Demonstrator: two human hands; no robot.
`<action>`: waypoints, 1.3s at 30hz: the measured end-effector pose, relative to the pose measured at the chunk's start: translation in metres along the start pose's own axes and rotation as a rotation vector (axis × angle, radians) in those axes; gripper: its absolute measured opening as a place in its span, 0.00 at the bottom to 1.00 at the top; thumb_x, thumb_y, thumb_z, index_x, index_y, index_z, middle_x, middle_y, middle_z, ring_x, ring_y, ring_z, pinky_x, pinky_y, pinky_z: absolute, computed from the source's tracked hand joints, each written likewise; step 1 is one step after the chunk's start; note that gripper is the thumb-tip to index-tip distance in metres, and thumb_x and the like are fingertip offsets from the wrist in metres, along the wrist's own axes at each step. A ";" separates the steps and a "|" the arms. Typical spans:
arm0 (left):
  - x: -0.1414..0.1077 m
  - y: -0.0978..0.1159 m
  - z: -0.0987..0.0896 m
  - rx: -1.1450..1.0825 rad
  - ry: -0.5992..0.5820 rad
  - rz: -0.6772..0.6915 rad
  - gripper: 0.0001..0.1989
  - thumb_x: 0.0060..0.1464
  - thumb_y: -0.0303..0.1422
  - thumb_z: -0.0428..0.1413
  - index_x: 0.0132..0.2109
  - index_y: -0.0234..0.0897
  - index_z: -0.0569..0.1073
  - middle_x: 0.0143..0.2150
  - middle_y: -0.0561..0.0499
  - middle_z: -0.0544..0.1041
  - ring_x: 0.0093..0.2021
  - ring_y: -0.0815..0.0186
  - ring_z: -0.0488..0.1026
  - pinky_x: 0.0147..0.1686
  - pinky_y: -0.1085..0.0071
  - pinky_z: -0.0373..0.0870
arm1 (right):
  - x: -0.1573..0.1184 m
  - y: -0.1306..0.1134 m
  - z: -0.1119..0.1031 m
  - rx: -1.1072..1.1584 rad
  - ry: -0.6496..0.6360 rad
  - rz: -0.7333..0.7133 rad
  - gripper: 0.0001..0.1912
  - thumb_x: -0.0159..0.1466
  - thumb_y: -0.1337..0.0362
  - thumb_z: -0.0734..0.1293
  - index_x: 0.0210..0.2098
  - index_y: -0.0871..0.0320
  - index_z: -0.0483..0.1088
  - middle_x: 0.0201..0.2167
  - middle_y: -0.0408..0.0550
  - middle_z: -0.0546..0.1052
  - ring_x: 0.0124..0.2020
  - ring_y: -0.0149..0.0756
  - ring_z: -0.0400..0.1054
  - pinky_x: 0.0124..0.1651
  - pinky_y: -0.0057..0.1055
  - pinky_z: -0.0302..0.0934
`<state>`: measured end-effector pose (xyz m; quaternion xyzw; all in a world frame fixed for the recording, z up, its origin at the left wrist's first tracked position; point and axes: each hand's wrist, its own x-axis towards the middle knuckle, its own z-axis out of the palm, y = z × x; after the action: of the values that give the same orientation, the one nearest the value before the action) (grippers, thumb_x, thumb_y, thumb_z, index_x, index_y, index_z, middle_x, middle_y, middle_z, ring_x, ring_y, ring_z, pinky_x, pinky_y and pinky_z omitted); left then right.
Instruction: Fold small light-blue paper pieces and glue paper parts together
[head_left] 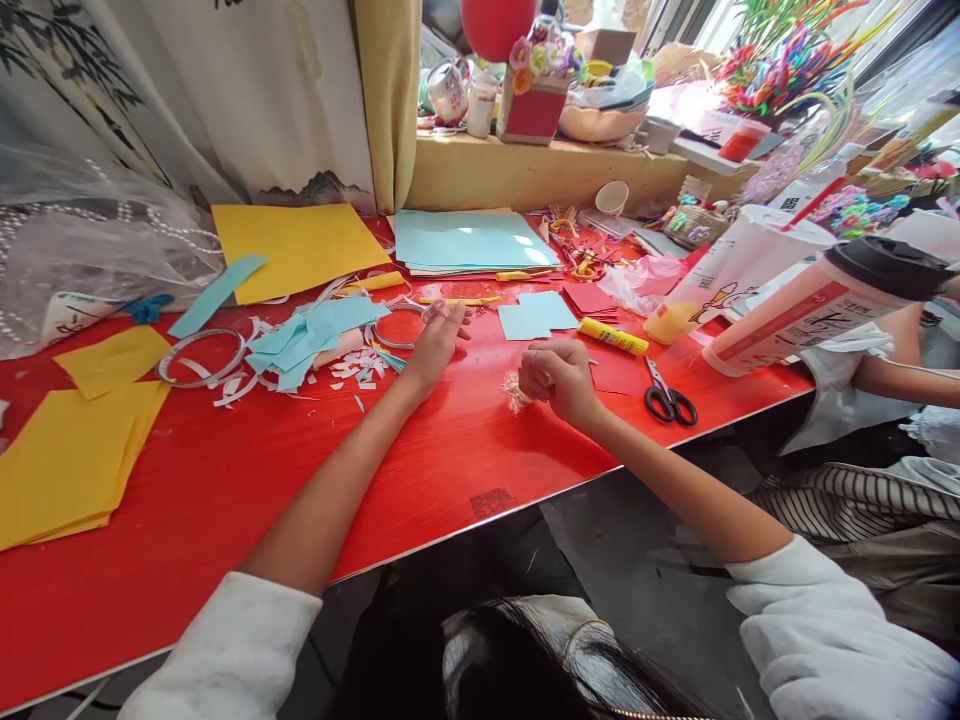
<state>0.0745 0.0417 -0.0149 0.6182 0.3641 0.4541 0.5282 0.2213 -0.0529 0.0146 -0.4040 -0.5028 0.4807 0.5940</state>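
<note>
My left hand (437,345) is over the middle of the red table, its fingers stretched out to the right. A small pinkish thing (433,313) shows by its fingertips; whether they touch it I cannot tell. My right hand (561,382) is closed, fingers curled inward. Against its left side is a frayed, pale tuft (514,392); what lies inside the fist is hidden. Beyond the hands are light-blue paper squares (536,316). To the right of my right hand are a yellow glue stick (613,336), red paper (621,374) and black-handled scissors (670,403).
Blue paper strips (307,340) and white scraps lie left, beside a roll of tape (201,357). Yellow sheets (75,460) cover the far left. A tall cup (817,310) and a drink cup (735,265) stand right, near another person's arm (904,360).
</note>
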 end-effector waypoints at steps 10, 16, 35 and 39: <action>0.001 0.000 -0.001 0.018 0.008 -0.010 0.22 0.58 0.47 0.43 0.42 0.34 0.70 0.42 0.47 0.69 0.36 0.70 0.69 0.37 0.73 0.64 | 0.021 -0.072 0.020 0.126 0.050 -0.241 0.20 0.52 0.67 0.62 0.11 0.57 0.46 0.07 0.35 0.46 0.08 0.21 0.42 0.13 0.25 0.39; 0.002 -0.002 -0.001 0.029 0.003 -0.002 0.22 0.58 0.48 0.43 0.42 0.34 0.69 0.42 0.47 0.69 0.36 0.69 0.69 0.39 0.72 0.64 | 0.023 -0.063 0.018 0.039 0.021 -0.300 0.20 0.53 0.67 0.62 0.11 0.58 0.48 0.08 0.35 0.48 0.08 0.21 0.45 0.13 0.25 0.42; 0.000 0.002 0.000 0.068 -0.022 -0.016 0.23 0.59 0.48 0.41 0.44 0.34 0.69 0.45 0.44 0.69 0.38 0.69 0.69 0.32 0.74 0.64 | 0.022 -0.074 0.030 0.070 0.047 -0.225 0.18 0.51 0.68 0.61 0.10 0.57 0.49 0.07 0.35 0.46 0.08 0.20 0.42 0.13 0.25 0.38; 0.000 0.001 0.000 0.077 -0.028 -0.014 0.23 0.59 0.48 0.41 0.43 0.35 0.69 0.45 0.44 0.69 0.38 0.68 0.69 0.32 0.74 0.64 | 0.018 -0.065 0.029 0.056 0.042 -0.269 0.19 0.51 0.66 0.61 0.11 0.57 0.47 0.07 0.36 0.48 0.08 0.21 0.44 0.14 0.26 0.41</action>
<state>0.0749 0.0416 -0.0143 0.6418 0.3783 0.4274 0.5122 0.2040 -0.0490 0.0861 -0.3262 -0.5263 0.4022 0.6745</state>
